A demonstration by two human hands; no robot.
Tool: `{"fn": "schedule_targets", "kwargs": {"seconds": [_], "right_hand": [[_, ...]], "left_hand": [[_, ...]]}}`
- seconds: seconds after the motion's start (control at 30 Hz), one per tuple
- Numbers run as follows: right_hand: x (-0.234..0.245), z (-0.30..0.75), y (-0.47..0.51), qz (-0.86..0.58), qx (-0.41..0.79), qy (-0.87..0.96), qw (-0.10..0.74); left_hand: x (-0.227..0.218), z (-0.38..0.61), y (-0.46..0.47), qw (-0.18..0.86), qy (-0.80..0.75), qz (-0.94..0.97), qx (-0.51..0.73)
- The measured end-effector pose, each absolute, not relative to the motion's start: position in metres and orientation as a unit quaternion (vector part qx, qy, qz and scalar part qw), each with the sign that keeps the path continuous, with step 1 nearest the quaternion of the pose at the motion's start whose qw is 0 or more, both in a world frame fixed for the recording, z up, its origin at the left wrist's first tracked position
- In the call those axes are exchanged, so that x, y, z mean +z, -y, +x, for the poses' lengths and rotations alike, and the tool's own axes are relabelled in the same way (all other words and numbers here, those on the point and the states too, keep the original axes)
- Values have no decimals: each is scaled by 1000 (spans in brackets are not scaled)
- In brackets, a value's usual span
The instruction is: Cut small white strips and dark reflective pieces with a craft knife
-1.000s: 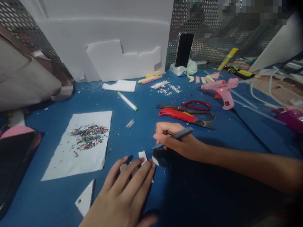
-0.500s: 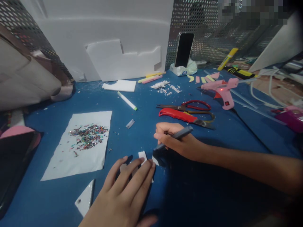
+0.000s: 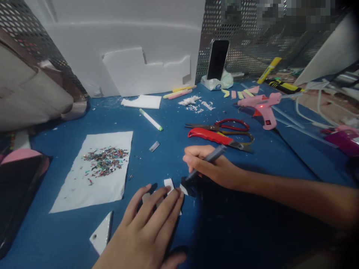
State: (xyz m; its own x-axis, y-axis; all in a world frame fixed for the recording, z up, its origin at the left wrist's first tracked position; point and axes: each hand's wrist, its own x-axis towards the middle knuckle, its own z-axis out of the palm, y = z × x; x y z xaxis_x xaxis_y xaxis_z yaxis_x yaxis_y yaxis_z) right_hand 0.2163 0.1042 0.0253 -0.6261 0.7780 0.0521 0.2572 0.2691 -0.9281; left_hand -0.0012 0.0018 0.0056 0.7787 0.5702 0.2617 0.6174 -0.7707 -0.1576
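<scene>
My left hand (image 3: pixel 151 224) lies flat on the blue tabletop, fingers stretched out over several small white pieces. A white strip (image 3: pixel 168 183) pokes out beyond its fingertips. Another small piece, white with a black part (image 3: pixel 185 190), is held down at its edge by those fingertips. My right hand (image 3: pixel 209 164) is closed round a dark grey marker (image 3: pixel 218 152), whose tip meets the black part of that piece. Below the left wrist's outer side rests a white triangular piece (image 3: pixel 101 233) with a small hole.
Left, a white sheet (image 3: pixel 75 190) bears a heap of colourful glitter bits (image 3: pixel 106 160). Red-handled pliers (image 3: pixel 230 125) and a red-handled cutter (image 3: pixel 209 135) lie beyond my right hand. Further right stands a pink glue gun (image 3: pixel 265 108), its light on. A phone (image 3: pixel 218 59) leans at the back.
My right hand has tilted the marker slightly and shifted its tip a little down the small piece. The left hand stays put.
</scene>
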Motion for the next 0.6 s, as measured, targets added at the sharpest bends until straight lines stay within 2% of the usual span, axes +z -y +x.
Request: {"fn": "schedule_targets", "kwargs": {"seconds": [0.6], "right_hand": [[26, 215, -104, -359, 491, 745, 274]], "left_hand": [[3, 0, 1, 103, 341, -927, -115]]}}
